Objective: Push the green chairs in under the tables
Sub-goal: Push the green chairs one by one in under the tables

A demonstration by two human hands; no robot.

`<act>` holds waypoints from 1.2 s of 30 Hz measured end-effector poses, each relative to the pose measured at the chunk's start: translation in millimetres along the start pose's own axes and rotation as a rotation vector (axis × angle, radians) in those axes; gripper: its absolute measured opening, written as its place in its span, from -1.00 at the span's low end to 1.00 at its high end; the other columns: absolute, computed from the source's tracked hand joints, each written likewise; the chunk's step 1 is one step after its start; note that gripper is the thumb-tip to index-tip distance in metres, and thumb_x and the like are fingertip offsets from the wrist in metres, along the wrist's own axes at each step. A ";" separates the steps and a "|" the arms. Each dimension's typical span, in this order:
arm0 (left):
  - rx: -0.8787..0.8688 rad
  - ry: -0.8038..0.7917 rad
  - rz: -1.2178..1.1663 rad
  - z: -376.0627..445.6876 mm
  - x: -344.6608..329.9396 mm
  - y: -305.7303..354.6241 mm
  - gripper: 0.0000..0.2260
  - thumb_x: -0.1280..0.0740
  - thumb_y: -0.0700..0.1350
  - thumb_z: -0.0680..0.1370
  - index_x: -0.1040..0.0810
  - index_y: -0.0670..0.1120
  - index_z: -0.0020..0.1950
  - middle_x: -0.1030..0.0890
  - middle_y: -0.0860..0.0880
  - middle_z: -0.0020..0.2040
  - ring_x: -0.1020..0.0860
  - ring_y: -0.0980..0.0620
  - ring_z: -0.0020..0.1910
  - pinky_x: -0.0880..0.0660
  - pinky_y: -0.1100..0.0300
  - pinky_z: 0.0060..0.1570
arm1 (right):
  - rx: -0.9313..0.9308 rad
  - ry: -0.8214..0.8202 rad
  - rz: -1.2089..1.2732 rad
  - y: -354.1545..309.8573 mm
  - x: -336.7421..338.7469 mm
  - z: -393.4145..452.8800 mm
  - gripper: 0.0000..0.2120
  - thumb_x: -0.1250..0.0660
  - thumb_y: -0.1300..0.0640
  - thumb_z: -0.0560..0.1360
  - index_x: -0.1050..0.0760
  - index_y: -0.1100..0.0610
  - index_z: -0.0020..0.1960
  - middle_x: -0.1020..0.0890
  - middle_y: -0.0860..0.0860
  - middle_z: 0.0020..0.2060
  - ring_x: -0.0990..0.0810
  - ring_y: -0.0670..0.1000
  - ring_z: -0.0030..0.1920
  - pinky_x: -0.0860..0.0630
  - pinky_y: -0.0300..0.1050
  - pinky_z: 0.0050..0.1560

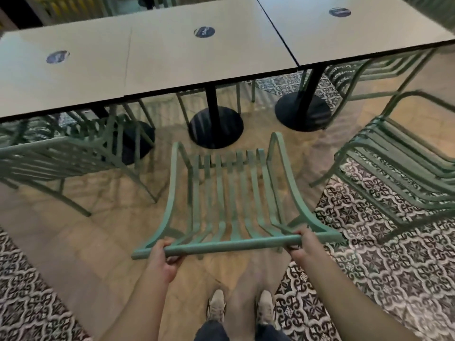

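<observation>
Left hand (163, 258): fingers curled over the top rail of the middle green chair (229, 198), near the rail's left end, thumb underneath. Right hand (301, 244): same grasp near the rail's right end. Both forearms reach forward from the bottom of the view.

Chair held: pale green painted metal, round tube for the top rail, flat slats running down the backrest and curving into the seat, two flat armrests that bow up and forward. Seen from behind and above. It stands on the tan floor (98, 232) in front of the middle table (172, 60), its front edge near the black round pedestal base (216, 126), seat not yet under the tabletop's near edge.

Second green chair (61, 153) to the left, partly under the near edge of the left table (37, 84). Third green chair (394, 168) to the right, standing clear of the right table (357, 38), on patterned black-and-white tiles (369, 254). A round dark sticker (204, 32) marks each grey tabletop. Light shoes (216, 305) show below the rail.
</observation>
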State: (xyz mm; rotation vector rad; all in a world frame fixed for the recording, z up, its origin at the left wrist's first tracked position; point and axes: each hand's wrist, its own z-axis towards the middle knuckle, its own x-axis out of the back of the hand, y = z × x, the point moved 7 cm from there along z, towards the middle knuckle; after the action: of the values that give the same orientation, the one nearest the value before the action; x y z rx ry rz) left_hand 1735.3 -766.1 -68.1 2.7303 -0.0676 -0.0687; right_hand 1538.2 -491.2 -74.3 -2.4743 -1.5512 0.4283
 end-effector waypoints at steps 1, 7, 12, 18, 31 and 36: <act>0.002 0.007 -0.012 -0.5 -0.3 -2.5 -0.91 -0.18 -0.28 0.56 -0.37 -0.19 -0.15 -0.43 -0.21 -0.14 -0.45 -0.15 -0.20 -0.45 -0.14 0.15 | 0.006 -0.003 -0.009 -3.8 -0.6 2.5 -0.87 -0.19 0.38 0.48 -0.26 0.22 -0.13 -0.45 0.22 0.04 -0.47 0.23 0.22 -0.53 0.09 0.02; 0.010 0.027 -0.081 -5.2 -1.4 -14.6 -0.87 -0.19 -0.25 0.56 -0.37 -0.17 -0.19 -0.44 -0.21 -0.15 -0.46 -0.14 -0.21 -0.44 -0.14 0.12 | -0.022 -0.037 -0.044 -17.3 -4.4 6.5 -0.87 -0.18 0.38 0.51 -0.26 0.21 -0.11 -0.46 0.21 0.03 -0.46 0.23 0.26 -0.44 0.18 0.27; 0.026 0.045 -0.080 -2.6 0.2 -14.4 -0.91 -0.29 -0.21 0.52 -0.44 -0.21 -0.03 -0.48 -0.20 -0.01 -0.51 -0.19 -0.16 -0.60 -0.11 -0.07 | -0.036 -0.045 -0.039 -17.7 -2.8 9.0 -0.88 -0.23 0.34 0.50 -0.30 0.23 -0.03 -0.44 0.25 0.23 -0.52 0.27 0.09 -0.60 0.11 -0.05; -0.417 0.458 0.393 -16.7 48.6 28.8 -0.36 -0.45 -0.05 0.46 -0.27 -0.23 0.44 -0.38 -0.28 0.34 -0.43 -0.30 0.26 -0.42 -0.11 0.19 | 0.435 0.308 -0.369 -63.3 32.5 -10.8 -0.30 -0.43 0.06 0.44 -0.19 0.18 0.46 -0.40 0.20 0.36 -0.43 0.21 0.31 -0.41 0.09 0.29; -0.825 -0.424 2.215 -13.9 -53.4 14.1 -0.56 -0.38 0.23 0.41 -0.51 0.08 0.21 -0.59 0.02 0.13 -0.55 0.03 0.08 -0.46 0.20 0.00 | 0.793 -0.375 -2.371 -66.0 -34.1 -16.8 -0.66 -0.44 -0.07 0.37 -0.56 -0.10 0.13 -0.59 -0.15 -0.09 -0.55 -0.18 -0.12 -0.59 -0.18 -0.04; -0.937 -0.239 2.263 -2.3 -52.9 10.0 -0.67 -0.24 0.00 0.40 -0.49 0.09 0.16 -0.60 0.02 0.07 -0.58 -0.05 0.06 -0.54 0.04 0.03 | 0.841 -0.282 -2.574 -61.3 -45.4 -4.6 -0.71 -0.31 0.17 0.43 -0.57 -0.09 0.10 -0.62 -0.09 -0.11 -0.60 -0.05 -0.08 -0.59 -0.02 0.05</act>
State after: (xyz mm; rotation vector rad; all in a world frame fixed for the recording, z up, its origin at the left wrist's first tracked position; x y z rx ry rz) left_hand 1682.3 -771.3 -60.0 0.5723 -2.1527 0.1734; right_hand 1469.3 -505.5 -44.6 0.9146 -2.1903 0.4783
